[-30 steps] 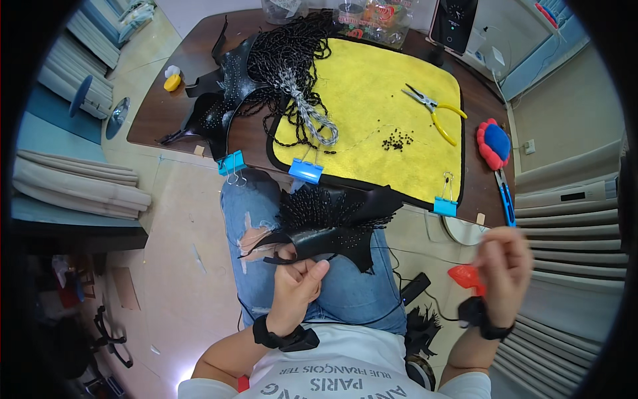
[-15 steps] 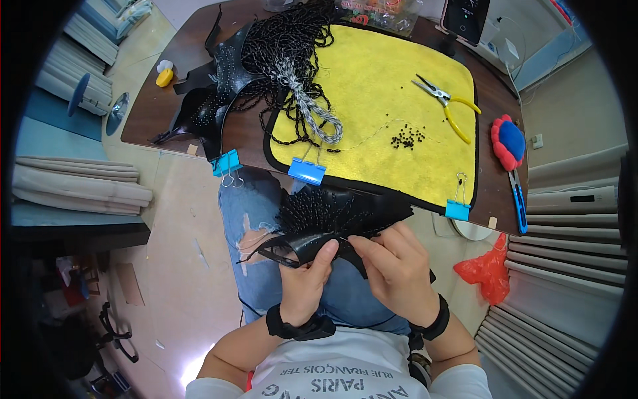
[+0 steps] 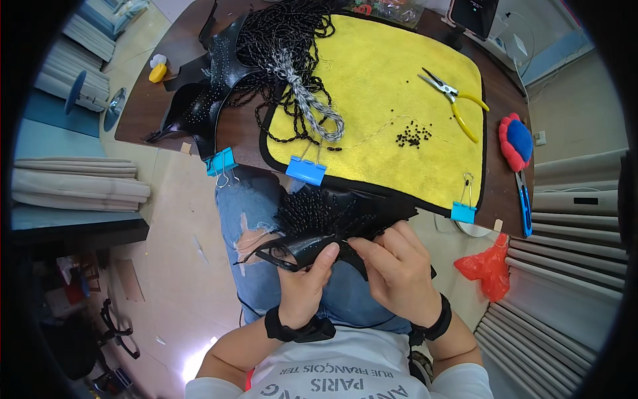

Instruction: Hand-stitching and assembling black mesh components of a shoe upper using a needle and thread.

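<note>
A black leather-like piece point(image 3: 312, 247) studded with rows of small beads lies over my lap, its near part folded over. My left hand point(image 3: 302, 289) is closed on its near edge, the thumb pressed on top. Close to that thumb, my right hand point(image 3: 397, 269) pinches with thumb and forefinger at the surface; what sits between the fingertips is too small to make out. On the yellow mat point(image 3: 372, 80) beyond lie a loose heap of tiny black beads point(image 3: 413, 136), a thin thread point(image 3: 372, 136) and yellow-handled pliers point(image 3: 453, 100).
Similar black pieces point(image 3: 226, 63), black bead strands point(image 3: 279, 23) and a grey cord bundle point(image 3: 306, 100) occupy the table's left. Binder clips point(image 3: 306, 171) grip the front edge. A red-and-blue pincushion point(image 3: 516, 141) and blue cutter point(image 3: 525, 206) lie right; a phone point(image 3: 473, 14) stands behind.
The table and its contents have shifted slightly in the picture as the view moved. Both hands keep nearly the same place and grip on the black piece.
</note>
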The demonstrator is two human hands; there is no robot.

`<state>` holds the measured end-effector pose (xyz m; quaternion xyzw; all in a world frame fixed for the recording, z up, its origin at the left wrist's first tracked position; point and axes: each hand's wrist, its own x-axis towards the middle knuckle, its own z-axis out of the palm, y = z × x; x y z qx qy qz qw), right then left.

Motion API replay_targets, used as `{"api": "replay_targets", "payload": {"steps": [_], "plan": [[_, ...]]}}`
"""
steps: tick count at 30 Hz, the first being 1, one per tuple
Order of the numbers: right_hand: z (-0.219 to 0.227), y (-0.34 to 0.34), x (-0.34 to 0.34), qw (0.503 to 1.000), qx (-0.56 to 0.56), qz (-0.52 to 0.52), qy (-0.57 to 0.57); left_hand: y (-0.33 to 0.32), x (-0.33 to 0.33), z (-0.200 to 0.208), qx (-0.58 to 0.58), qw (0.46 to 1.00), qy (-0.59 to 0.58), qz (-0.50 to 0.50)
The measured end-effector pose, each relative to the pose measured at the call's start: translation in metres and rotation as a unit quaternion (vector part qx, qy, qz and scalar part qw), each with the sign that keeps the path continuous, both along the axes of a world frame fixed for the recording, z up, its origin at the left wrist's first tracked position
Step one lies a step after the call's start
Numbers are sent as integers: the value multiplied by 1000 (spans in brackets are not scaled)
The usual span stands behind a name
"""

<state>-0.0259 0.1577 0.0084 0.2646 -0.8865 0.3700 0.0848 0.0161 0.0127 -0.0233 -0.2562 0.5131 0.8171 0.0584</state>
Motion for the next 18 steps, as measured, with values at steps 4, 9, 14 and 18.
{"api": "replay_targets", "payload": {"steps": [4,9,14,18], "plan": [[0,0,0,1000,0,1,3,0,0,0,-4,1000,3,-1],[4,0,-2,999,31,16,21,1,4,-2,-21,999,32,6],[14,-1,-10,994,83,45,58,4,5,-2,-62,996,64,31],[26,-2,-21,981,144,99,82,3,5,2,-90,993,77,30]]}}
